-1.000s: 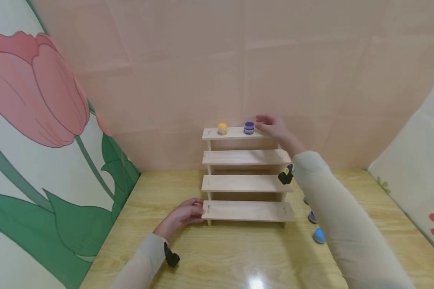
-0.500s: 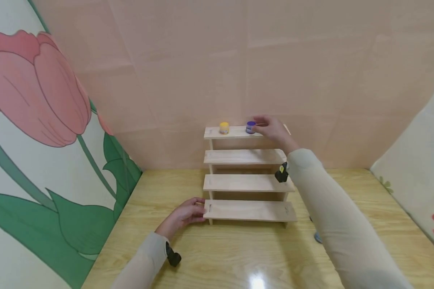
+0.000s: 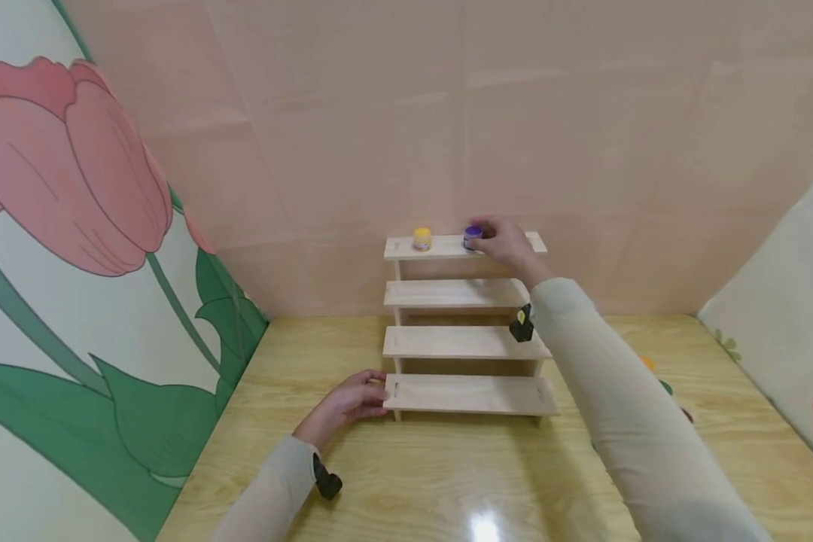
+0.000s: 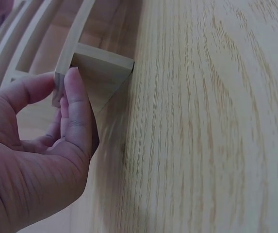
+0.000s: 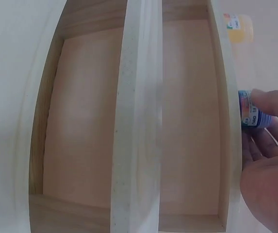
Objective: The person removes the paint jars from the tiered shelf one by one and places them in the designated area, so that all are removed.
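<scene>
A wooden four-tier step rack (image 3: 470, 394) stands on the table against the back wall. My left hand (image 3: 342, 405) pinches the left end of its lowest board; the left wrist view shows the thumb (image 4: 32, 92) above the board and fingers beneath. On the top tier, my right hand (image 3: 508, 242) holds a small purple-lidded jar (image 3: 473, 235) between thumb and fingers. In the right wrist view that jar (image 5: 251, 109) has a colourful label and its base is right at the top board. A yellow jar (image 3: 422, 239) sits to its left on the same tier.
Right of the rack, several small coloured things, such as an orange one (image 3: 648, 363) and a green one (image 3: 666, 388), are partly hidden behind my right sleeve (image 3: 637, 421). A tulip-printed panel (image 3: 74, 181) borders the left; another printed panel (image 3: 786, 301) borders the right.
My right hand has moved a little left, from beside the purple-lidded jar to gripping it. The jar stays at about the same spot on the top tier. My left hand keeps its place.
</scene>
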`<state>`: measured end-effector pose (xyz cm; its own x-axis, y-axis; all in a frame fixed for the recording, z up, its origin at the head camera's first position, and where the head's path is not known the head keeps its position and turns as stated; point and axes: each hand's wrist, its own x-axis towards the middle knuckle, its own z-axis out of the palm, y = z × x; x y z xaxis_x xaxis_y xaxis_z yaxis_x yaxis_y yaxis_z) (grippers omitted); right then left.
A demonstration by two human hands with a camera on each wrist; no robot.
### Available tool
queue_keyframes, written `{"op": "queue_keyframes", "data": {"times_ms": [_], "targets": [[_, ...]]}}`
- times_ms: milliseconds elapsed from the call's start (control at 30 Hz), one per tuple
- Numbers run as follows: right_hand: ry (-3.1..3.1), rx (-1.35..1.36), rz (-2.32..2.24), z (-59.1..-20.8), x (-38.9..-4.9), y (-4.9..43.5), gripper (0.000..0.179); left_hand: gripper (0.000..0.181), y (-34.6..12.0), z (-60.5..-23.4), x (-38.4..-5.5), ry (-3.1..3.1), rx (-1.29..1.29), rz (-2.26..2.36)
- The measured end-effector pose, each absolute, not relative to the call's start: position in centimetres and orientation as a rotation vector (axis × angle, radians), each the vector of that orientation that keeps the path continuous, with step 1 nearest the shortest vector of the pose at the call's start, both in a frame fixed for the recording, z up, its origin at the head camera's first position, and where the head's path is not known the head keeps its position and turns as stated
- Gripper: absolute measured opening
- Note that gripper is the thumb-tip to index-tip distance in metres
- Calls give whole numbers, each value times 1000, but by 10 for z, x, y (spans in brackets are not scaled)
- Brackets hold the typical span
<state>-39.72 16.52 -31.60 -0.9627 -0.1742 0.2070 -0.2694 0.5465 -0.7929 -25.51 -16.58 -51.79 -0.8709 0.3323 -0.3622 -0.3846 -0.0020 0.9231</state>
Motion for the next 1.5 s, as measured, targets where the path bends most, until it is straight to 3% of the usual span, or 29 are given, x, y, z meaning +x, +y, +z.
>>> {"op": "queue_keyframes", "data": {"times_ms": [367,700,1500], "targets": [[-2676,395,1455,-309,-385,176,53,49,-167,-515,-258,1811,-74,1913],[-2638,474,1543,-305,-353,201,51,49,-169,-509,-259,1820,-85,1922],[-2698,426,1433,-345,-285,279,59,49,-173,-514,-259,1811,-69,1922]]}}
